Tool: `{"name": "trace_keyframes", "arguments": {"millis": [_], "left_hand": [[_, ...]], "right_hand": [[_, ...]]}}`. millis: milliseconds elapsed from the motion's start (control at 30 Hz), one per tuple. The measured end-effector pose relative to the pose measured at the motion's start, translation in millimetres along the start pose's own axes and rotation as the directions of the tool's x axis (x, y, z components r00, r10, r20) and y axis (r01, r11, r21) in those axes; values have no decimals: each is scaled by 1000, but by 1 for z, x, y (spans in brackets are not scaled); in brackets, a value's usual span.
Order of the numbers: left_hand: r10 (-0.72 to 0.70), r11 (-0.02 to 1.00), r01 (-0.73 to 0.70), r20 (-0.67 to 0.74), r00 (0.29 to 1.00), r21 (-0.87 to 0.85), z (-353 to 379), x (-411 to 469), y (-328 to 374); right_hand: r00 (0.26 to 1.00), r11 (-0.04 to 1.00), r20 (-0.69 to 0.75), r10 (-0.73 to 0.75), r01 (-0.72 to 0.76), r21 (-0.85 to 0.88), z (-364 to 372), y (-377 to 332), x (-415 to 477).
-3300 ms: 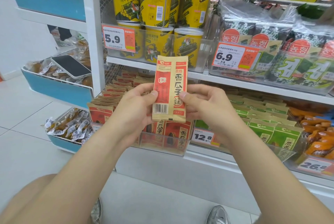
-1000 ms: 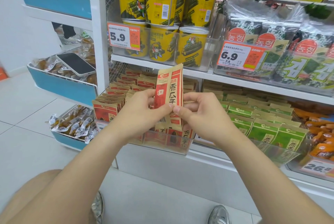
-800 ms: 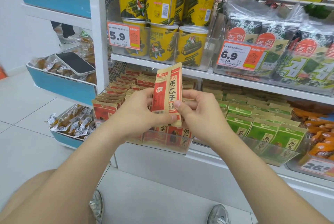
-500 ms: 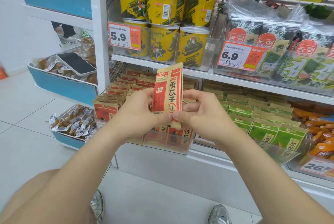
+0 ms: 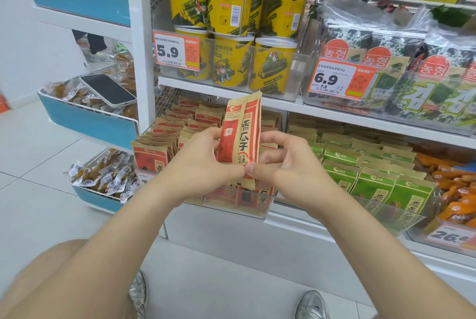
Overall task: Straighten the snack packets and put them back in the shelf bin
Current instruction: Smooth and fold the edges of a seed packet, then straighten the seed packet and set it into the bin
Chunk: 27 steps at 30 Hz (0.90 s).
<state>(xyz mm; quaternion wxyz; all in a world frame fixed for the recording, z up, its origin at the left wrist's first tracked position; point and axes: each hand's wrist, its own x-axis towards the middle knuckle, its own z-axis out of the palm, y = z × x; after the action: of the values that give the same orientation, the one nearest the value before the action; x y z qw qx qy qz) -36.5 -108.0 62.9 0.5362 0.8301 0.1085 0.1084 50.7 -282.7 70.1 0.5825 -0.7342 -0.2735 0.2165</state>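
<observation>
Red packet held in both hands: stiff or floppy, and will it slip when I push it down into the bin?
Probably fairly stiff: the red packet stands upright above the left hand and right hand without drooping. Likely light, since fingertip pinches near its lower end carry it. Its matt, paper-like face suggests little slipping.

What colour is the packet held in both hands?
Red and tan packet, with black characters; head view.
</observation>
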Motion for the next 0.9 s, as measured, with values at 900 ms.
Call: {"name": "trace_keyframes", "arguments": {"millis": [900], "left_hand": [[-45,975,23,-94,995,-222,9,2,7]], "right_hand": [[996,996,-13,-85,84,-42,1,-9,-7]]}}
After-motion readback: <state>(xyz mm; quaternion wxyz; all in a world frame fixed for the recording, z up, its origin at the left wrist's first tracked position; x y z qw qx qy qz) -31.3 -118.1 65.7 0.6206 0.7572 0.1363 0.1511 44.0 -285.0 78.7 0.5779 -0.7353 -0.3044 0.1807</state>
